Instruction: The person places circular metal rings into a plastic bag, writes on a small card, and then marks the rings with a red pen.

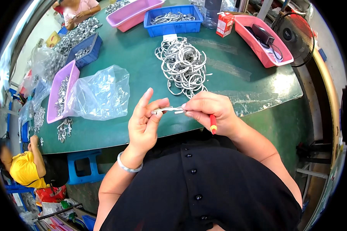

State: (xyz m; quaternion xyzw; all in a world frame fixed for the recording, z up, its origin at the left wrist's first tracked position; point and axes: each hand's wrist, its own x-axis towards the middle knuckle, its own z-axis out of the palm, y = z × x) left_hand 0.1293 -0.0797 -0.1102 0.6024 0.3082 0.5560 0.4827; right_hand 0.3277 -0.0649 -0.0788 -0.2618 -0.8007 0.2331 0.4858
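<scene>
A thin silver metal piece [169, 109] spans the gap between my two hands, above the table's near edge. My left hand [143, 122] pinches its left end between thumb and a finger, with the other fingers raised. The fingertips of my right hand [215, 109] close on its other end. Tucked in my right palm is a red stick-like tool [213, 124] with a yellow band; its kind is not clear. Just beyond my hands lies a heap of silver metal rings [184, 67] on the green table [142, 50].
A clear plastic bag [104, 92] and a pink tray of small metal parts [52, 109] lie left. Blue [173, 29] and pink [133, 15] trays stand at the back. A pink basket [254, 40] and fan [295, 38] are right. Two people [27, 169] work at left.
</scene>
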